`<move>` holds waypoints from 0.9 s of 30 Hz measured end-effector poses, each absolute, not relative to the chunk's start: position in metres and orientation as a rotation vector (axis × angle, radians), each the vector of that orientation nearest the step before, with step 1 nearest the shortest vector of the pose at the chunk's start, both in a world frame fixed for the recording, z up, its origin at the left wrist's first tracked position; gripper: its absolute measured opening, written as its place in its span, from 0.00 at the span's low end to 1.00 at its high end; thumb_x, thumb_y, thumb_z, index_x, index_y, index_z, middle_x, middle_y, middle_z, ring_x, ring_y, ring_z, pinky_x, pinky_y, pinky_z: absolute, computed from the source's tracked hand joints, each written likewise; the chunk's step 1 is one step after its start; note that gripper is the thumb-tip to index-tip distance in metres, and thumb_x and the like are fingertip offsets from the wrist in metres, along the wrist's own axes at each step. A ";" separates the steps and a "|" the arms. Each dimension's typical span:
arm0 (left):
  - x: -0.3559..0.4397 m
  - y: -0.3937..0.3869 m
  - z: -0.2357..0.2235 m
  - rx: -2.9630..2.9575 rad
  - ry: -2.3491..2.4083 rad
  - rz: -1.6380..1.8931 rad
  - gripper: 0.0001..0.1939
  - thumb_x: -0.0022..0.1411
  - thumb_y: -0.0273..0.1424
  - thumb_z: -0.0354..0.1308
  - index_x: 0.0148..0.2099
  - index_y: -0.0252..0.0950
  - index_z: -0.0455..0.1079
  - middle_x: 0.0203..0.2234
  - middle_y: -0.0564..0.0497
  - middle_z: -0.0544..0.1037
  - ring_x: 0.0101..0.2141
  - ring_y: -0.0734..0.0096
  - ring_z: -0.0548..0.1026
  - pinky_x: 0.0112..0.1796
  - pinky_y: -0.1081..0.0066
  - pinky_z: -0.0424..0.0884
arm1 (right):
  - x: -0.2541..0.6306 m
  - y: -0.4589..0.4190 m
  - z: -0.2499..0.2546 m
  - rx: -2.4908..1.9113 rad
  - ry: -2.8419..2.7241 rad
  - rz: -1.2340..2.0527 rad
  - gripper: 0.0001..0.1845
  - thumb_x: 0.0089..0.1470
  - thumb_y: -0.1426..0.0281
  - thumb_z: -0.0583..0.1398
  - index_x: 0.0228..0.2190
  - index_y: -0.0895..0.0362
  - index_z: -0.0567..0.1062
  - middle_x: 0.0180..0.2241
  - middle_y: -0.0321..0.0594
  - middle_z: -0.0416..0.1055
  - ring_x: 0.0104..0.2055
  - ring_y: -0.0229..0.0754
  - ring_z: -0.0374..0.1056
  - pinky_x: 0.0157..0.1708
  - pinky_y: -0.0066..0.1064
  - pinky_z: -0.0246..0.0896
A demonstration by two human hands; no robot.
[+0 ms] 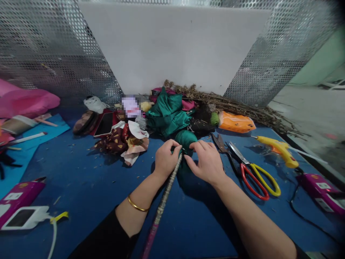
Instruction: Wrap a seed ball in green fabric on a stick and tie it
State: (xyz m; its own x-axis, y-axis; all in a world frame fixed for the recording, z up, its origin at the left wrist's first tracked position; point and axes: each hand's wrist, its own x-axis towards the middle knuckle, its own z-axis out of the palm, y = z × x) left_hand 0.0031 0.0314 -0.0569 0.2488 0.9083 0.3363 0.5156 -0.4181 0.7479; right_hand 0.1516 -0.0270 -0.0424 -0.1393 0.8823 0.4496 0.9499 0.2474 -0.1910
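Observation:
A long thin stick (165, 198), wrapped in brownish-grey and purple further down, slants from the front edge up between my hands. Its far end meets a bundle of dark green cloth (185, 137). My left hand (165, 160) is closed, thumb and forefinger pinched at the stick's far end beside the cloth. My right hand (207, 161) is open just to the right, thumb and forefinger apart, its fingertips at the edge of the green bundle. A tiny pale bit shows between the hands, too small to name.
Right of my hands lie red-and-yellow-handled scissors (254, 172), dark shears (223, 145) and a yellow glue gun (280, 148). Crumpled fabric scraps (134, 142) and a phone (104, 125) lie left. Dry twigs (229, 100) run along the back beside an orange packet (236, 122).

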 end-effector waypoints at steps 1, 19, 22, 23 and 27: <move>0.004 0.031 -0.057 2.017 1.286 1.050 0.05 0.59 0.29 0.54 0.30 0.37 0.67 0.27 0.54 0.75 0.31 0.72 0.72 0.36 0.71 0.65 | 0.150 -0.028 -0.042 -1.651 -2.016 -0.203 0.17 0.55 0.60 0.56 0.40 0.60 0.68 0.36 0.45 0.68 0.40 0.47 0.63 0.41 0.36 0.51; 0.005 0.028 -0.055 2.083 1.196 1.138 0.06 0.58 0.26 0.54 0.28 0.37 0.67 0.29 0.52 0.73 0.34 0.70 0.71 0.38 0.69 0.66 | 0.123 -0.025 -0.057 -1.923 -2.055 -0.529 0.11 0.62 0.69 0.48 0.29 0.57 0.64 0.26 0.42 0.67 0.28 0.44 0.64 0.29 0.36 0.42; 0.006 0.030 -0.057 2.046 1.190 1.116 0.07 0.58 0.26 0.54 0.27 0.37 0.67 0.29 0.52 0.73 0.33 0.70 0.71 0.38 0.69 0.66 | 0.121 -0.024 -0.057 -1.964 -2.069 -0.520 0.10 0.62 0.70 0.48 0.29 0.57 0.64 0.26 0.42 0.68 0.27 0.43 0.65 0.28 0.35 0.43; 0.007 0.030 -0.057 2.036 1.185 1.110 0.07 0.58 0.26 0.54 0.27 0.37 0.67 0.29 0.52 0.73 0.33 0.70 0.71 0.38 0.69 0.66 | 0.121 -0.024 -0.056 -1.977 -2.074 -0.516 0.10 0.62 0.72 0.48 0.29 0.57 0.64 0.26 0.42 0.68 0.26 0.43 0.65 0.28 0.35 0.43; 0.006 0.031 -0.056 2.028 1.193 1.061 0.05 0.56 0.26 0.53 0.29 0.37 0.67 0.29 0.52 0.74 0.34 0.69 0.72 0.38 0.68 0.67 | 0.127 -0.023 -0.054 -1.938 -2.168 -0.467 0.07 0.58 0.77 0.51 0.30 0.56 0.65 0.26 0.40 0.69 0.25 0.42 0.66 0.27 0.34 0.43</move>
